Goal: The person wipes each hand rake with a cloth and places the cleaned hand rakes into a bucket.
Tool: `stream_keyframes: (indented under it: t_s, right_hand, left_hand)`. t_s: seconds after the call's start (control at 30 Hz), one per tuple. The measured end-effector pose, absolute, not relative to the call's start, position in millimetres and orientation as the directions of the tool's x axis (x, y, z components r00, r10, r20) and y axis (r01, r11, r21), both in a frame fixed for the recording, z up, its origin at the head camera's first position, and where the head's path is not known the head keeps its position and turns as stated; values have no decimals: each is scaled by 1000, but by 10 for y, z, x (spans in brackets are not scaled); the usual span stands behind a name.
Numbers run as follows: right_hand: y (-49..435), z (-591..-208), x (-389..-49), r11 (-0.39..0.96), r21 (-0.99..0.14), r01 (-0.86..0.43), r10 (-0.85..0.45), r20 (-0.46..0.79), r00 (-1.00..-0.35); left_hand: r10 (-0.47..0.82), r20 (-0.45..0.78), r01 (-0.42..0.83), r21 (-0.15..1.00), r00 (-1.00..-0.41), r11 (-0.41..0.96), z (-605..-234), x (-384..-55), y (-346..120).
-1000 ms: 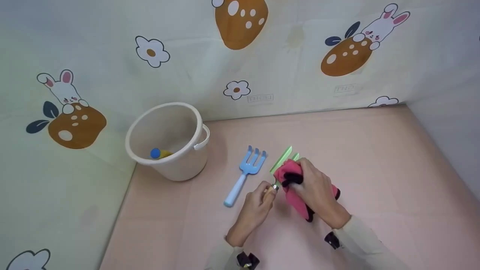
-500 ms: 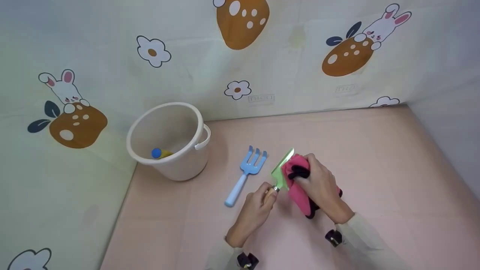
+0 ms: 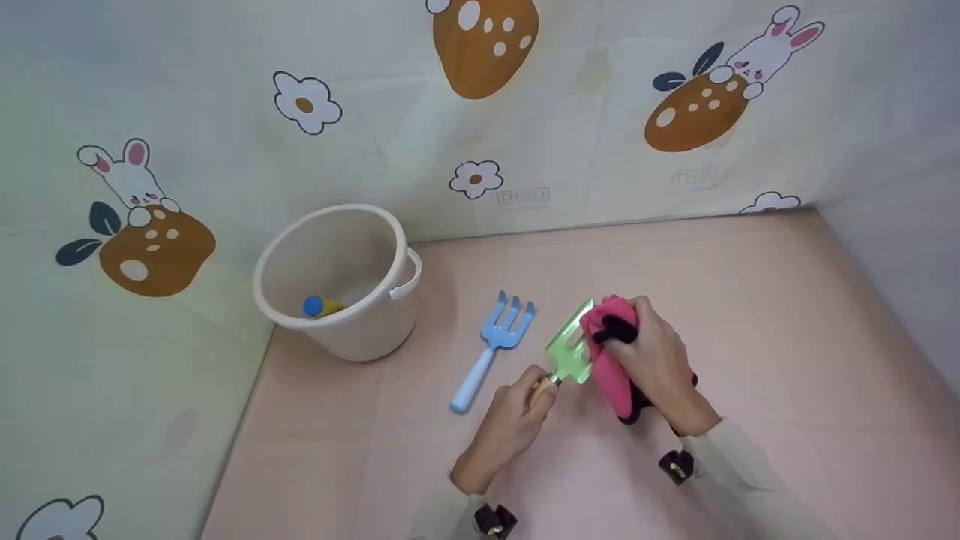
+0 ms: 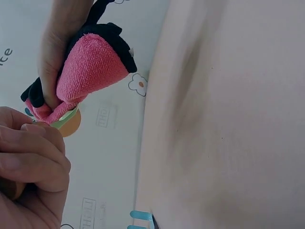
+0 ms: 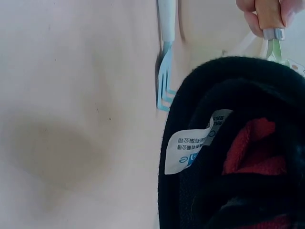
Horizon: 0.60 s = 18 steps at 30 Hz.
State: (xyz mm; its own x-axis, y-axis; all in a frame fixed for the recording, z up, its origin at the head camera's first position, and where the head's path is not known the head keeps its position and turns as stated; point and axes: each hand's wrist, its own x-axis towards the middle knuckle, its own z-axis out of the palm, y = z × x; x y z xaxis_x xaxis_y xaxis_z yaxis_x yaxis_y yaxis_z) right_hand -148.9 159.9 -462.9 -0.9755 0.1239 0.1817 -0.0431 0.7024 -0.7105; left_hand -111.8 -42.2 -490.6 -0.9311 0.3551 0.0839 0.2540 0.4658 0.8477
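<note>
My left hand [image 3: 512,414] grips the wooden handle of a green hand fork [image 3: 571,364] with flat, wide tines, which points up and away to the right. My right hand [image 3: 652,358] holds a bunched pink terry cloth [image 3: 611,379] with black edging against the right side of the tines, hiding part of them. In the left wrist view the cloth [image 4: 93,64] hangs in folds beyond my curled left fingers [image 4: 35,152]. The right wrist view is largely filled by the black edging [image 5: 209,76] and its white label [image 5: 186,150].
A blue three-pronged hand fork [image 3: 491,349] lies on the pink surface [image 3: 750,315] left of my hands. Farther left stands a cream bucket [image 3: 371,330], with a blue-ended yellow thing [image 3: 319,306] inside. Bunny-printed sheeting [image 3: 375,150] rises behind.
My right hand and the cloth have moved right and slightly away along the green fork, baring more of its tines. My left hand stays nearly in place, still gripping the handle.
</note>
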Motion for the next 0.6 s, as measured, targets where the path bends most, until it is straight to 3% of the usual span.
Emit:
stream_keyframes:
  t_s: [0.3,0.6]
  right_hand:
    - [1671,-4609,-1516,701,-713,-15,151,169,-974]
    - [1732,-4556,-1497,724,-686,-66,176,276,-945]
  left_hand:
    - [369,54,240,843,-928,481,-4908,-1122,-408]
    - [390,-36,184,840,-920,511,-4920,-1144,-397]
